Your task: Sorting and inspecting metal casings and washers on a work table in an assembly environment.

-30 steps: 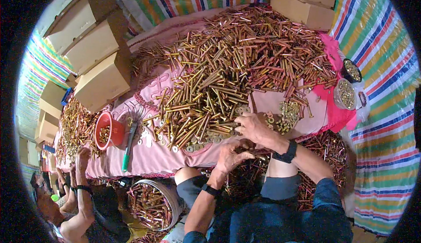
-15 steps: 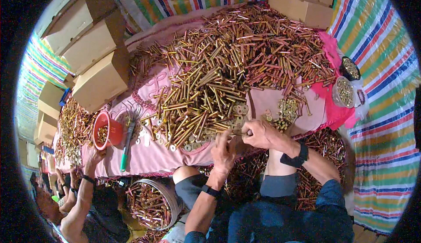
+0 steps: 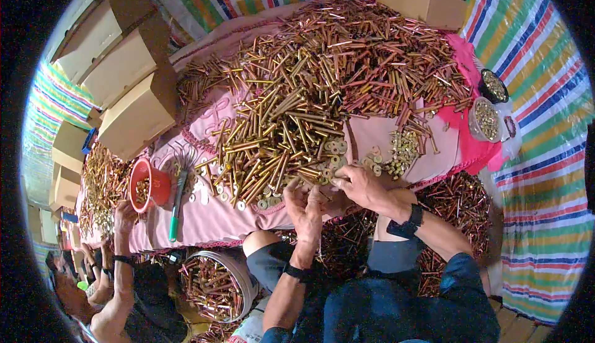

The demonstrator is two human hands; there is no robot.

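My left hand (image 3: 304, 214) is at the near edge of a heap of long gold-coloured bolts (image 3: 291, 138). Its fingers and thumb are apart, the tips close to bolt ends and loose flat washers (image 3: 271, 202). Just to the right, my right hand (image 3: 365, 188) has its fingers curled over more washers (image 3: 336, 146); whatever lies between the fingertips is too small to make out. Beyond it sits a small pile of yellowish nuts (image 3: 403, 154) on the pink cloth (image 3: 375, 133).
At left stand a red bucket (image 3: 150, 185) of small parts, a green-handled wire rake (image 3: 178, 206) and stacked cartons (image 3: 139, 117). Tubs of small hardware (image 3: 485, 120) stand at right. A pail (image 3: 232, 281) of bolts is below. A co-worker's arm (image 3: 121, 262) reaches toward the bucket.
My hands were close together at a small piece; they are now apart. The left fingers have spread beside the bolts, and the right hand has drawn slightly back to the washers.
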